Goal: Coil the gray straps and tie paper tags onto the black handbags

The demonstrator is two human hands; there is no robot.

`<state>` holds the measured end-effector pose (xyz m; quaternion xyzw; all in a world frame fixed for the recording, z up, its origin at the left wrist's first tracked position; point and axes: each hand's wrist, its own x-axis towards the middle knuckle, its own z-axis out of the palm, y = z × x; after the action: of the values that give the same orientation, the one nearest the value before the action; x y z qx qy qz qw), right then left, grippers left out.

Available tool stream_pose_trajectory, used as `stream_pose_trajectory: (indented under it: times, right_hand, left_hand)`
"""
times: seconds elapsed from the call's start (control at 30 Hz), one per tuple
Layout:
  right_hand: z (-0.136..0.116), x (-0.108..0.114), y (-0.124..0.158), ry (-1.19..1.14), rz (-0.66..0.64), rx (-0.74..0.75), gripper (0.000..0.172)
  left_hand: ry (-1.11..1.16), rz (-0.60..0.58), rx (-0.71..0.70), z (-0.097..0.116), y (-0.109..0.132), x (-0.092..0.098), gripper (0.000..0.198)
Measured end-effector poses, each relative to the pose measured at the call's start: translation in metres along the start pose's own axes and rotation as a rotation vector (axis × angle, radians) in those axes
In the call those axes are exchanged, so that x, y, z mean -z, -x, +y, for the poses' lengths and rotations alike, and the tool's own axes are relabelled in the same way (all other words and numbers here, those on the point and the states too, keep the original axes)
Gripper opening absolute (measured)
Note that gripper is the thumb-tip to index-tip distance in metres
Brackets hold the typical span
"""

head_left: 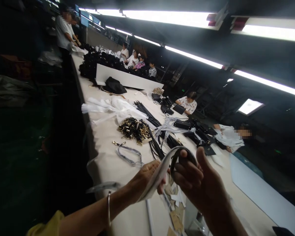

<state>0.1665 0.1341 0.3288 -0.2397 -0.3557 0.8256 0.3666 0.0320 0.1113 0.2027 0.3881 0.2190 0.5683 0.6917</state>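
Note:
A dark strap (172, 164) in a pale, see-through plastic wrap curves in a loop between my two hands. My left hand (149, 172) is closed around the wrapped length, and part of its fingers is hidden behind the plastic. Curled fingers of my right hand (195, 177) hold the looped end, with the thumb raised. Just beyond my left hand, another plastic-wrapped strap (129, 155) with gold clasps lies on the table. Below my hands are several brown and white tags (176, 220).
The long cloth-covered table (102, 160) bears a heap of black straps with gold clips (134, 129), white wrapping sheets (116, 106) and black bags (199, 129). A white board (127, 77) stands farther back. Several people sit along the right side; one person (65, 32) stands at the far left.

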Motion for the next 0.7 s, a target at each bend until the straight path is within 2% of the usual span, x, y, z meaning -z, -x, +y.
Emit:
stream_pose_trajectory:
  times: [0.07,0.13,0.2,0.27,0.33,0.4,0.43,0.5,0.57,0.63,0.7]
  right_hand:
    - [-0.013,-0.005,-0.005,-0.025,0.064,0.100,0.027]
    - [-0.024,-0.006,-0.009,0.007,0.107,0.186,0.021]
    - [-0.031,-0.003,-0.013,0.089,0.151,0.288,0.021]
    - [-0.032,0.005,-0.018,0.226,0.203,0.425,0.021]
    - [-0.029,0.021,-0.024,0.481,0.260,0.605,0.021]
    - [-0.025,0.044,-0.028,0.925,0.290,0.746,0.017]
    - [-0.024,0.057,-0.028,1.187,0.268,0.772,0.013]
    - [-0.022,0.084,-0.025,1.658,0.143,0.707,0.012]
    - [-0.021,0.108,-0.016,1.943,-0.008,0.552,0.018]
    - [-0.018,0.123,-0.005,2.078,-0.102,0.374,0.022]
    - [-0.012,0.128,0.007,2.118,-0.143,0.178,0.026]
  left_hand:
    - [-0.075,0.092,-0.131,-0.004,0.003,-0.006,0.048]
    - [-0.278,0.095,-0.184,-0.010,0.005,-0.006,0.047]
    - [-0.427,0.102,-0.139,-0.018,0.005,-0.006,0.044]
    - [-0.420,0.090,-0.073,-0.027,0.002,-0.007,0.048]
    - [-0.309,0.000,-0.026,-0.030,-0.002,-0.010,0.052]
    - [-0.187,-0.117,0.030,-0.025,-0.008,-0.011,0.050]
    - [-0.139,-0.165,0.065,-0.020,-0.010,-0.009,0.049]
    - [-0.100,-0.222,0.154,-0.008,-0.016,0.000,0.046]
    - [-0.170,-0.229,0.237,0.002,-0.023,0.014,0.042]
    - [-0.351,-0.206,0.272,0.006,-0.032,0.030,0.041]
    - [-0.525,-0.203,0.256,0.005,-0.043,0.042,0.034]
